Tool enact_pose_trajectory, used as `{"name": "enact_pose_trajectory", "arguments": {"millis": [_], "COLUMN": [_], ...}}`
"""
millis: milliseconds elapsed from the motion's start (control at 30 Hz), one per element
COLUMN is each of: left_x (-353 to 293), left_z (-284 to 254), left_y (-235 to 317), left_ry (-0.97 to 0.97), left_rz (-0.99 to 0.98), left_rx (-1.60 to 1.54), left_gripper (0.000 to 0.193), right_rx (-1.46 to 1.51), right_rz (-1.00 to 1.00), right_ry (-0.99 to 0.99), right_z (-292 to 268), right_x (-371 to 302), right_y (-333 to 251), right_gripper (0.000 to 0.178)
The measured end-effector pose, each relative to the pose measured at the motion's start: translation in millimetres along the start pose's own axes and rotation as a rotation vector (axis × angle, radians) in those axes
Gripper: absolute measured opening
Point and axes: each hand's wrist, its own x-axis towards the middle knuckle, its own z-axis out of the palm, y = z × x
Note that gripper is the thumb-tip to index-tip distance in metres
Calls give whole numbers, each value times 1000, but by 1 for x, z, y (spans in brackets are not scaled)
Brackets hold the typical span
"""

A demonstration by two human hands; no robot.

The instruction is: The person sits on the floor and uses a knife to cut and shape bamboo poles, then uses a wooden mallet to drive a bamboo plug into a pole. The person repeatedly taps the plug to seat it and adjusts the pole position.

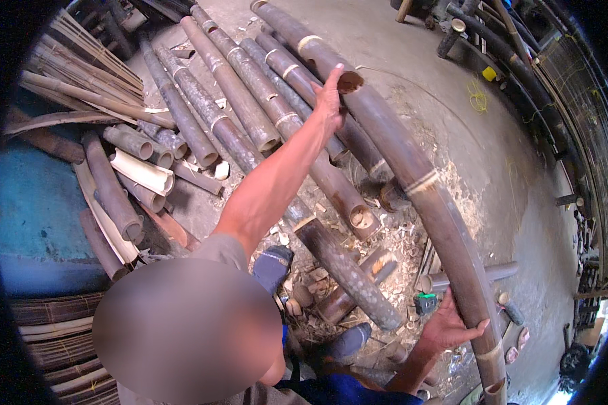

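Observation:
A long brown bamboo pole (395, 138) runs from the top middle down to the lower right, raised over the floor. It has pale rings at its joints, and a dark opening (350, 82) is cut into its upper part. My left hand (329, 101), arm stretched out, grips its left side beside that opening. Lower down, my right hand (447, 325) holds the same pole, thumb across its near side and some fingers hidden behind it. Under it lie more bamboo poles (250, 88), some notched, and a mottled bamboo length (348, 273) near my feet.
Pale shavings (405, 260) litter the floor. Short bamboo tubes (125, 142) and split pieces (142, 172) are piled at left, by a blue surface (40, 209). A black-and-green object (425, 304) lies near my right hand. Slatted bamboo panels (574, 128) stand at right. A blurred patch hides the lower left.

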Motion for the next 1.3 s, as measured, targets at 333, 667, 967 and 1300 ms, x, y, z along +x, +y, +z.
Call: {"name": "enact_pose_trajectory", "arguments": {"millis": [333, 667, 967, 1300], "left_x": [-68, -170, -76, -30], "left_z": [-62, -17, -91, -118], "left_y": [9, -25, 3, -9], "left_ry": [-137, -28, 71, 169], "left_rz": [-173, -273, -163, -128], "left_rx": [-220, -166, -30, -1], "left_gripper": [115, 88, 80, 74], "right_rx": [-25, -710, -1671, -890], "right_rz": [225, 576, -42, -27], "right_ry": [-287, -761, -280, -67], "right_z": [60, 19, -181, -151], "right_x": [-47, -49, -44, -25], "right_y": [61, 86, -9, -6], "right_gripper": [86, 64, 80, 55]}}
